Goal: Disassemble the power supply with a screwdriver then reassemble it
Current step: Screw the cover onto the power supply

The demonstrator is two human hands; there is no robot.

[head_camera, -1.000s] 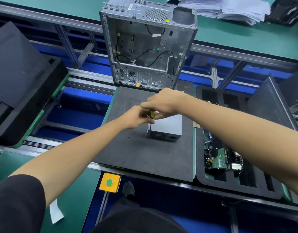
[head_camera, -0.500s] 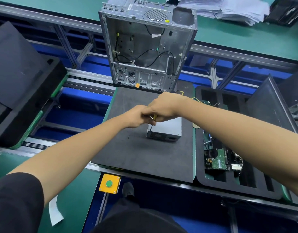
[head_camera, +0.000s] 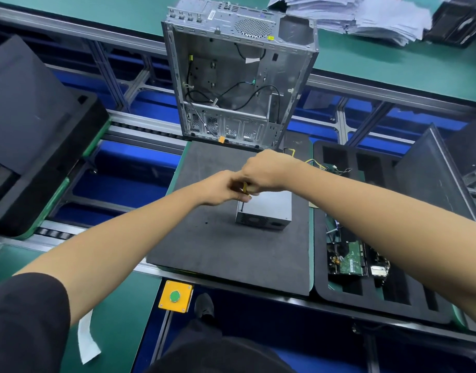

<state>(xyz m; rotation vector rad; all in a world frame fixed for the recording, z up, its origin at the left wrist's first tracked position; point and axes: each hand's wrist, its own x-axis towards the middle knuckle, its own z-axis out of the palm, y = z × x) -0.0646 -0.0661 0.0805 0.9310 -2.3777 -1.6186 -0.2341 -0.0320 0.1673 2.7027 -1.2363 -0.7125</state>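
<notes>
A matte dark-grey foam mat (head_camera: 220, 254) is laid on the green worktop (head_camera: 118, 313) — a boxy grey metal power supply (head_camera: 266, 211) near its right edge. A yellow-handled screwdriver (head_camera: 244, 193) is gripped by both hands — left hand (head_camera: 223, 188), right hand (head_camera: 263, 169).

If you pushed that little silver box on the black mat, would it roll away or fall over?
Probably neither. The power supply is a flat-sided metal box sitting low on the foam mat, so it should slide, not roll. The mat looks grippy, so it would likely drag. Being metal, it is probably stiff and heavy for its size.
</notes>
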